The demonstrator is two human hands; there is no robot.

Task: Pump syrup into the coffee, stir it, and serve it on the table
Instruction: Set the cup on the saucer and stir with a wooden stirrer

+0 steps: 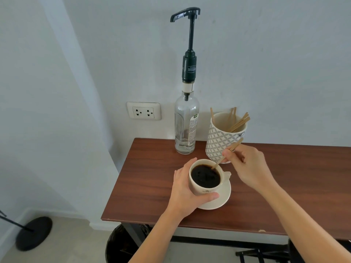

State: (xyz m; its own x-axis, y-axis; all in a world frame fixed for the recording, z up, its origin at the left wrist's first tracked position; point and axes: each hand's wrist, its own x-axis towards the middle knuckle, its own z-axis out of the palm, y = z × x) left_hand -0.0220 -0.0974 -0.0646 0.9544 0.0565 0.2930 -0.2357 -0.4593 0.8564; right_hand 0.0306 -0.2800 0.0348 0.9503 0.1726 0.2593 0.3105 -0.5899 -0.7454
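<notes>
- Coffee cup (pixel 204 188) is sitting on its saucer (pixel 225 196) on the wooden table (pixel 152 177), full of black coffee (pixel 205 177), with its handle pointing toward 3 o'clock.
- My left hand (pixel 185 190) is wrapping around the cup wall from the 9 o'clock side, fingers curled behind it and thumb pressing across the front at 6 o'clock.
- My right hand (pixel 248 168) is pinching a wooden stir stick (pixel 227 153) between closed fingertips; the stick is tilting, and its lower end is dipping into the coffee at about 1 o'clock of the cup.
- Syrup bottle (pixel 186 126) is standing upright at 12 o'clock of the cup, against the wall, with its pump head (pixel 185 14) raised; neither hand is touching it.
- Patterned holder (pixel 224 137) with spare sticks (pixel 238 123) is standing just beside the bottle, at 1 o'clock of the cup, partly behind my right hand.
</notes>
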